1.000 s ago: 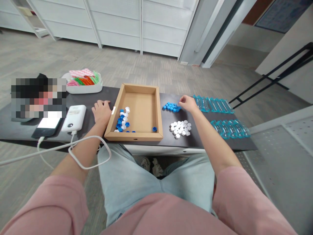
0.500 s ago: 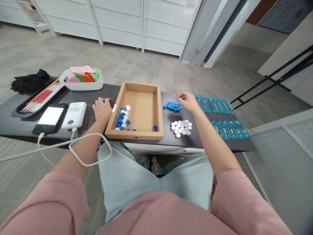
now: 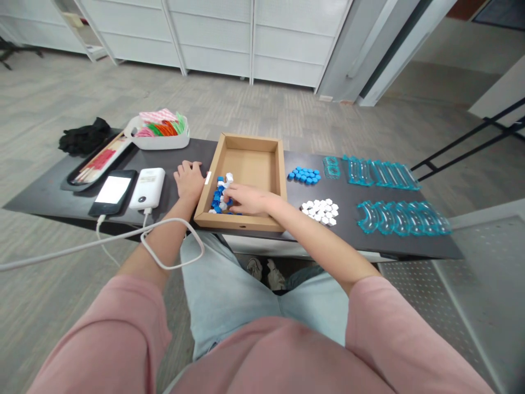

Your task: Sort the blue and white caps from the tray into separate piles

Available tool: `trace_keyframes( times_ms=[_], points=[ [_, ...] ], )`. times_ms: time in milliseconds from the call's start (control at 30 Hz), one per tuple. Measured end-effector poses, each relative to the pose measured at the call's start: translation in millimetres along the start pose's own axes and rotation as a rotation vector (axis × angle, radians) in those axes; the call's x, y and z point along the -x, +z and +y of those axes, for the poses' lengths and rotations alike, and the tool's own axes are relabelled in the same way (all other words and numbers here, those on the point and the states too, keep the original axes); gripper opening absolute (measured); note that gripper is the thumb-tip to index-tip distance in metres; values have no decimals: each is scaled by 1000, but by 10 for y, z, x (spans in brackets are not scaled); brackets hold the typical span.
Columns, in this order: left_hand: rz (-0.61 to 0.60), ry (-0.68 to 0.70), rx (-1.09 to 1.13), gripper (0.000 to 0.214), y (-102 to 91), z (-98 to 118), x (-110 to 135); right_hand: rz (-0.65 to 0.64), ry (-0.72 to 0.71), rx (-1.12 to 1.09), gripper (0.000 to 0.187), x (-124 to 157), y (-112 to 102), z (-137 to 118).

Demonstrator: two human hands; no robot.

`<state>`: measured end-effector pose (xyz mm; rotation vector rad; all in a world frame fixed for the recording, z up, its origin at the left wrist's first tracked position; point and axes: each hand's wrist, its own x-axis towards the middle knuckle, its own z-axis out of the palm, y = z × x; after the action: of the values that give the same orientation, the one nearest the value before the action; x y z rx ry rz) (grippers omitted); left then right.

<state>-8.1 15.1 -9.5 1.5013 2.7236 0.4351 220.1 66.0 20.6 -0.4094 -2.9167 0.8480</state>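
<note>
My left hand (image 3: 190, 178) lies on the dark table with its fingers spread, against the left wall of a shallow cardboard box (image 3: 280, 167). Reaching into that box from the right, my right hand (image 3: 250, 198) is over a heap of small blue and white hexagonal pieces (image 3: 217, 196). Its fingers look apart at the edge of the heap, and part of the heap is hidden beneath them. Right of the box sit a cluster of blue hexagonal pieces (image 3: 304, 175) and, nearer me, a cluster of white ones (image 3: 321, 211), partly behind my right forearm.
Clear teal-edged plastic parts stand in two rows, a far row (image 3: 383, 174) and a near row (image 3: 404, 218). Leftward are a white power bank (image 3: 148, 187) with a looping cable (image 3: 174, 220), a phone (image 3: 114, 191), a black tray (image 3: 98, 161), a white basket (image 3: 162, 142) and black cloth (image 3: 85, 137).
My right hand has moved left from beside the blue cluster into the box. My left hand stays by the box's left wall. The whole view has shifted slightly.
</note>
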Motion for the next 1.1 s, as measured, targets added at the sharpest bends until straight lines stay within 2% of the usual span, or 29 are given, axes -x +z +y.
trace_keyframes(
  times_ms=[100, 167, 300, 400, 533, 633, 733, 867, 1100],
  points=[
    [22, 4, -3, 59, 35, -19, -6, -71, -2, 11, 20, -31, 41, 24],
    [29, 8, -2, 58, 54, -29, -13, -56, 14, 4, 21, 21, 3, 39],
    [21, 7, 10, 58, 69, -45, -32, 95, 23, -49, 32, 250, -188, 109],
    [18, 10, 20, 58, 78, -61, -48, 235, 71, -56, 30, 532, -399, 271],
    [20, 12, 18, 60, 99, -84, -62, 465, 235, -55, 18, 1000, -701, 665],
    [24, 11, 22, 60, 101, -86, -59, 628, 451, -97, 13, 1309, -892, 1017],
    [17, 13, 26, 59, 85, -76, -50, 739, 633, -110, 16, 1487, -1023, 1319],
    [1, 6, 23, 59, 58, -65, -39, 765, 771, -74, 18, 1483, -1084, 1556],
    [2, 1, -2, 59, 60, -54, -37, 659, 902, -4, 12, 1223, -1019, 1709]
  ],
)
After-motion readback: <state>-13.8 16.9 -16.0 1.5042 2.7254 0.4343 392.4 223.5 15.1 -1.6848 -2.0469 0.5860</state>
